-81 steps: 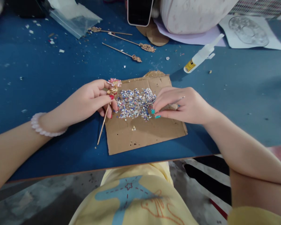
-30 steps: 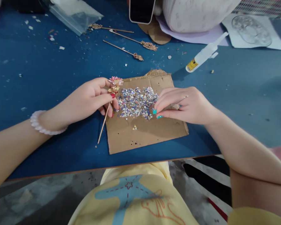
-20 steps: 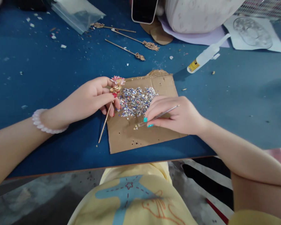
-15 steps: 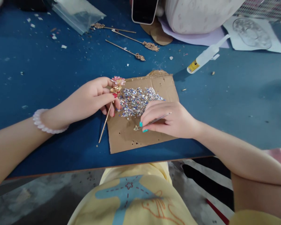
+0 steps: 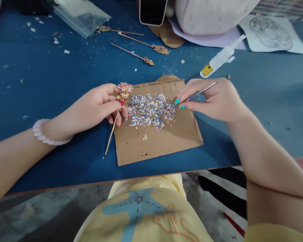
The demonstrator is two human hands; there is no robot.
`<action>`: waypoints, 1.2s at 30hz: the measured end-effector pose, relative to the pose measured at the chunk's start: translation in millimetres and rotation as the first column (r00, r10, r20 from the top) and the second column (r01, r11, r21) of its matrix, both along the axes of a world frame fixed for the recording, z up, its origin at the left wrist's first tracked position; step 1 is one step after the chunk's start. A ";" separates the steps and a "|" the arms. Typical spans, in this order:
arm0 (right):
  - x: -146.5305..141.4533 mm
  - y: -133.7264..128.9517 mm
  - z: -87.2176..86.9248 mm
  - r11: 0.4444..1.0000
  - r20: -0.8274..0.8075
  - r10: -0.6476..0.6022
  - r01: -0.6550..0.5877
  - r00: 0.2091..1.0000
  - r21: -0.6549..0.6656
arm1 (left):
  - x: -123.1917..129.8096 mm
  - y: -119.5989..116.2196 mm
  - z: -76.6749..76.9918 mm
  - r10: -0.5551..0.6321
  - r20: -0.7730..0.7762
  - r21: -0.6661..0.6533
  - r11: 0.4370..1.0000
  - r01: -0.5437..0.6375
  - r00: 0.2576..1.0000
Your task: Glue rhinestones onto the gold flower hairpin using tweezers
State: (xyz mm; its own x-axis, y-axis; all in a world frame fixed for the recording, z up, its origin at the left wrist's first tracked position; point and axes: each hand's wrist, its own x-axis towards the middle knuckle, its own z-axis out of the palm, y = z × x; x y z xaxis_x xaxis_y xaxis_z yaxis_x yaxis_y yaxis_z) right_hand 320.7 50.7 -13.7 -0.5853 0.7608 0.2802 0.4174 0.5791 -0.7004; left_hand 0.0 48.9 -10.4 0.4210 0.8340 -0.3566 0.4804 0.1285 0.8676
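At nine o'clock of the brown cardboard sheet (image 5: 166, 143), your left hand (image 5: 98, 104) pinches a slim gold hairpin (image 5: 112, 132); at two, your right hand (image 5: 212, 101) pinches a thin silver metal tool (image 5: 203, 90). Careful: one stray brush could scatter the blue-and-silver heap of shiny chips (image 5: 147, 112) between! One o'clock, a yellow-labelled white plastic bottle (image 5: 219, 60) crowds your right knuckles, easily bumped; eleven, three loose gold pins (image 5: 148, 61).

The table (image 5: 257, 134) has a blue top; below it, the floor (image 5: 58, 210) is grey, with small dark spots.
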 end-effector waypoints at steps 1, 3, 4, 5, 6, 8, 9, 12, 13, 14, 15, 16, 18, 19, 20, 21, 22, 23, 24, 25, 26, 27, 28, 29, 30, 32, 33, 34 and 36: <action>4.0 3.1 -0.5 1.000 0.012 0.005 -0.005 1.000 0.014 | 0.1 -0.4 0.6 -0.002 -0.002 -0.003 1.000 0.002 1.000; 10.4 7.8 -1.3 1.000 0.029 0.014 -0.014 0.999 0.012 | -0.3 -0.8 0.9 -0.001 -0.007 -0.008 1.000 0.001 1.000; 12.8 9.6 -1.5 1.000 0.025 0.019 -0.019 0.999 0.005 | -0.7 -0.8 0.7 0.002 -0.011 -0.009 1.000 -0.002 1.000; 14.9 10.9 -1.5 0.999 0.019 0.030 -0.029 0.999 -0.013 | -1.3 -0.8 0.3 0.004 -0.014 -0.012 1.000 -0.004 1.000; 16.7 12.1 -1.3 0.998 0.009 0.048 -0.048 0.999 -0.039 | -1.9 -0.8 -0.1 0.005 -0.015 -0.015 1.000 -0.005 1.000; 20.0 14.1 -0.8 0.988 -0.007 0.107 -0.107 0.994 -0.108 | -2.9 -0.6 -0.4 0.005 -0.012 -0.020 1.000 -0.005 1.000; 21.5 15.0 -0.6 0.980 -0.015 0.139 -0.139 0.990 -0.140 | -3.1 -0.6 -0.2 0.004 -0.007 -0.020 1.000 -0.004 1.000; 25.0 17.8 -1.6 0.960 -0.033 0.197 -0.200 0.980 -0.197 | -2.7 -0.9 1.2 -0.001 0.005 -0.016 1.000 0.001 1.000; 25.6 18.6 -2.4 0.958 -0.039 0.197 -0.201 0.980 -0.202 | -2.3 -1.0 1.6 -0.003 0.006 -0.017 1.000 0.003 1.000; 25.9 19.2 -3.4 0.958 -0.045 0.195 -0.200 0.980 -0.205 | -2.1 -0.9 1.7 -0.004 0.006 -0.016 1.000 0.004 1.000; 25.7 19.6 -4.4 0.958 -0.050 0.193 -0.199 0.980 -0.206 | -2.0 -0.8 1.4 -0.006 0.004 -0.016 1.000 0.006 1.000; 25.3 20.0 -5.5 0.957 -0.054 0.193 -0.200 0.980 -0.208 | -2.1 -0.4 0.5 -0.008 0.004 -0.010 1.000 0.008 1.000; 23.7 20.5 -7.5 0.954 -0.059 0.195 -0.204 0.979 -0.219 | -2.9 0.9 -2.4 -0.016 0.012 0.014 1.000 0.016 1.000; 22.7 20.8 -8.4 0.952 -0.063 0.198 -0.207 0.978 -0.225 | -3.5 1.6 -4.3 -0.017 0.032 0.043 0.999 0.016 0.999; 21.7 21.1 -9.4 0.951 -0.070 0.199 -0.210 0.978 -0.228 | -4.1 2.4 -6.2 -0.024 0.043 0.055 0.998 0.021 0.999; 20.6 21.5 -10.5 0.951 -0.079 0.196 -0.210 0.977 -0.227 | -4.7 3.0 -7.9 -0.028 0.047 0.062 0.998 0.025 0.999; 19.6 21.9 -11.7 0.953 -0.090 0.192 -0.208 0.977 -0.222 | -5.1 3.5 -9.3 -0.026 0.051 0.070 0.997 0.023 0.998; 18.4 22.3 -13.1 0.955 -0.101 0.188 -0.206 0.977 -0.213 | -5.5 3.7 -10.3 -0.027 0.050 0.071 0.997 0.023 0.998; 17.0 22.7 -14.5 0.958 -0.111 0.181 -0.201 0.977 -0.204 | -5.7 3.8 -10.8 -0.027 0.049 0.072 0.997 0.023 0.998; 15.4 22.9 -16.0 0.962 -0.119 0.170 -0.191 0.978 -0.194 | -5.9 3.7 -11.0 -0.028 0.047 0.071 0.997 0.024 0.998; 13.4 22.9 -17.4 0.966 -0.127 0.160 -0.182 0.979 -0.184 | -6.0 3.6 -10.9 -0.029 0.046 0.070 0.997 0.026 0.999; 11.1 22.8 -18.6 0.970 -0.132 0.149 -0.171 0.980 -0.172 | -6.2 3.4 -10.6 -0.031 0.045 0.068 0.997 0.028 0.998; 8.4 22.4 -19.6 0.974 -0.136 0.138 -0.159 0.981 -0.160 | -6.3 3.2 -10.1 -0.033 0.045 0.067 0.997 0.030 0.998; 5.4 22.0 -20.3 0.978 -0.137 0.128 -0.148 0.982 -0.146 | -6.5 3.1 -9.6 -0.033 0.044 0.065 0.997 0.030 0.998; 2.2 21.4 -20.8 0.982 -0.134 0.113 -0.132 0.984 -0.138 | -6.5 3.0 -9.2 -0.032 0.042 0.064 0.998 0.029 0.999; -4.1 20.3 -21.5 0.986 -0.125 0.082 -0.098 0.989 -0.131 | -6.4 2.9 -8.2 -0.025 0.033 0.060 0.998 0.023 0.999; -6.9 19.9 -21.9 0.988 -0.123 0.066 -0.082 0.990 -0.130 | -6.2 2.9 -7.8 -0.022 0.027 0.053 0.998 0.021 0.999; -9.4 19.7 -22.4 0.990 -0.125 0.055 -0.070 0.991 -0.125 | -6.0 2.8 -7.3 -0.019 0.019 0.053 0.998 0.018 1.000; -13.1 19.7 -24.0 0.993 -0.145 0.039 -0.054 0.989 -0.101 | -5.3 2.7 -6.5 -0.017 0.005 0.046 0.999 0.017 1.000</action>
State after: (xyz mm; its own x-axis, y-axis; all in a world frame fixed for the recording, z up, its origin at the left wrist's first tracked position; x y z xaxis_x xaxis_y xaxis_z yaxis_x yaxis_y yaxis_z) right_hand 307.6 70.5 -37.7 -0.5808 0.7629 0.2839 0.2833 0.5164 -0.8081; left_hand -5.3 51.6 -16.9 0.4372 0.8421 -0.3160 0.4774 0.0804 0.8750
